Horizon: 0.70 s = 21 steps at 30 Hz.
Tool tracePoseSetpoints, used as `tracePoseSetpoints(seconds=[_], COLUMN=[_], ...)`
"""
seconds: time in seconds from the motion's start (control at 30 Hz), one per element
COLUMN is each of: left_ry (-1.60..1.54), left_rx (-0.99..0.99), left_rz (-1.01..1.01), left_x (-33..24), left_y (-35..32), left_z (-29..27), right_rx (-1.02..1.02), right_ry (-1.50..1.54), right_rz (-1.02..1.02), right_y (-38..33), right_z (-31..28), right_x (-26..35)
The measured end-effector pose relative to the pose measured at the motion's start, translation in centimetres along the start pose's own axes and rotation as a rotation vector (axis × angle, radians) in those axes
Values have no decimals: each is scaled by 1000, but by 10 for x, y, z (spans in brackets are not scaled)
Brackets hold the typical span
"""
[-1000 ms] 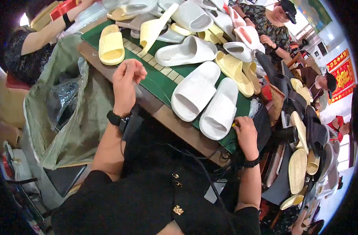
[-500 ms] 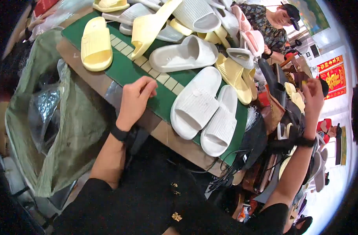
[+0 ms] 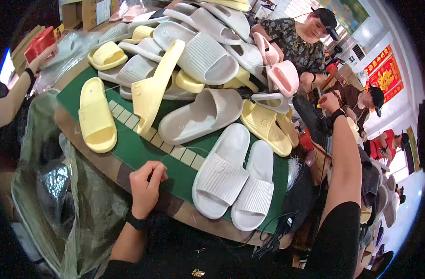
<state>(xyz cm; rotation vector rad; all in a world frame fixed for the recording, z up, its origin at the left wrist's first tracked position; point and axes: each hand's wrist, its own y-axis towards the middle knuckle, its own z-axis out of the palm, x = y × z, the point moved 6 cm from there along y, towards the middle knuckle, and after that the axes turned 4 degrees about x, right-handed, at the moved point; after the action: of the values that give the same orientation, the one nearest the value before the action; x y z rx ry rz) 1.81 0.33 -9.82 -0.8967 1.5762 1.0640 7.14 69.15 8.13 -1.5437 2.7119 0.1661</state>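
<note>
At the front edge of the green-topped table (image 3: 182,188), my left hand (image 3: 146,188) is loosely closed, thumb against the curled fingers; whatever it may hold is hidden. A pair of white ribbed slide slippers (image 3: 222,174) lies to its right, not touching it. My right arm stretches far to the right, beyond the slippers. There my right hand (image 3: 329,102) is closed, beside a dark slipper (image 3: 310,118); its grip is too small to make out. A grey slipper (image 3: 201,116) and a yellow slipper (image 3: 98,115) lie beyond my left hand.
Grey, yellow and pink slippers (image 3: 208,58) are heaped at the back. An olive sack (image 3: 96,228) gapes at left. Black cords (image 3: 275,237) hang at the table's right corner. One person (image 3: 294,46) sits across; another person's hand (image 3: 45,56) holds something red at far left.
My right hand has gone farther away, from raised with fingers partly apart to closed beside the dark slipper. The view has shifted, so the table sits lower. My left hand stays by the table edge.
</note>
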Motion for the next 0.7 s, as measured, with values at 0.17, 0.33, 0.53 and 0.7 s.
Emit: tracePoseSetpoints(seconds=[0.17,0.33,0.53,0.7], left_ry=[0,16,0,-228], left_rx=[-28,5,-2,114], left_rz=[-17,17,60,-64], left_x=[4,-3,-4,-28], left_y=[-1,4,4,-12], left_z=[-6,3,5,6], right_rx=[406,-49,-365,-46], right_ry=[391,37,275,690], right_rz=[137,-114,-204,-345], right_y=[10,4,-78,-220], right_z=[47,-12,-118,-124], right_x=[7,22,138,267])
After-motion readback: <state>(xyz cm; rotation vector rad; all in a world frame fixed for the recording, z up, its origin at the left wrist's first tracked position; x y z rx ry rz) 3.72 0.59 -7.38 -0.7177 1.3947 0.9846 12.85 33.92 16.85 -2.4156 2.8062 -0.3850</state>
